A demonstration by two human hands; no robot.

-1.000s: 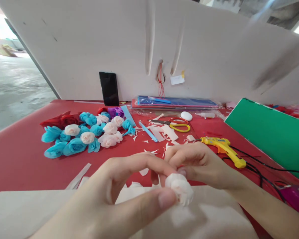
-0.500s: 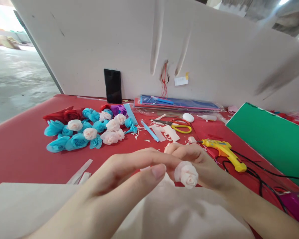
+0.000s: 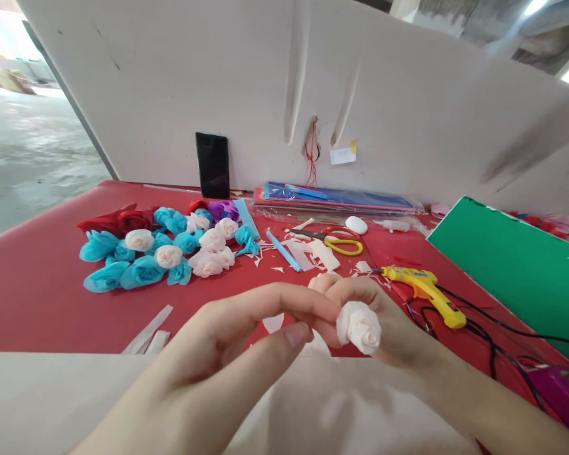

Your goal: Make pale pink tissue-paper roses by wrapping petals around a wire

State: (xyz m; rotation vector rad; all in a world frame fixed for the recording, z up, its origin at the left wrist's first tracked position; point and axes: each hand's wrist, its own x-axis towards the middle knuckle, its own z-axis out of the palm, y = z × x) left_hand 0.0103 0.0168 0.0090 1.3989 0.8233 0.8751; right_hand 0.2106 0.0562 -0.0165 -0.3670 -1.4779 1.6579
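Note:
A small pale pink paper rose [image 3: 360, 327] faces me at the centre right. My right hand [image 3: 367, 303] is closed around its base; the grip itself is mostly hidden behind the flower and my fingers. Over from the left reaches my left hand [image 3: 246, 335], its index fingertip touching the rose's left side. The left thumb stays apart from that finger, leaving a gap. Through the gap shows a pale paper petal [image 3: 274, 323]; whether it lies on the table or is held, I cannot tell.
Paper roses [image 3: 145, 270] in blue, pink and red lie at the left. Scissors [image 3: 341, 243], a blue pen [image 3: 284, 251] and paper scraps sit mid-table. A yellow glue gun [image 3: 422, 291] with black cords and a green board [image 3: 512, 272] are at right. A phone [image 3: 213, 165] leans on the wall.
The rose has shifted slightly right and turned a little in my right hand. My left thumb has moved slightly down. The camera view has shifted a little.

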